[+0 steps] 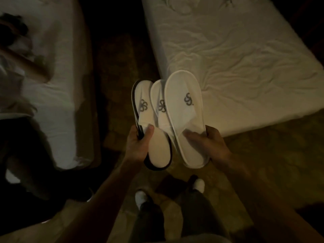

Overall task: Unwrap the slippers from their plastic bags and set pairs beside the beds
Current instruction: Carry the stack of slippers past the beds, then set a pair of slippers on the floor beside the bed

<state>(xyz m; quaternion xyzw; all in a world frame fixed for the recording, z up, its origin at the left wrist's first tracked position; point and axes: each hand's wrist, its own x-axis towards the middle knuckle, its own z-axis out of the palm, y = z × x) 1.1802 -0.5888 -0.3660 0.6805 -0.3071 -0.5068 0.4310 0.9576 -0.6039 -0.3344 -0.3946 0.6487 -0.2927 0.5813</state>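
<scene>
I hold several white slippers with a grey logo, fanned out above the floor between two beds. My left hand (138, 142) grips the dark-soled slipper (145, 109) at its heel opening, thumb on top. A second slipper (160, 109) is tucked between the others; which hand holds it I cannot tell. My right hand (205, 141) grips the large front slipper (185, 109), fingers across its insole. No plastic wrap shows on them. The right bed (245, 67) lies just beyond the slippers; the left bed (57, 85) is to the left.
A person lies on the left bed (19, 55). A dark patterned carpet aisle (121, 67) runs between the beds. More white items lie at the right bed's far end (180, 7). My feet in white slippers (142, 199) stand on the floor below.
</scene>
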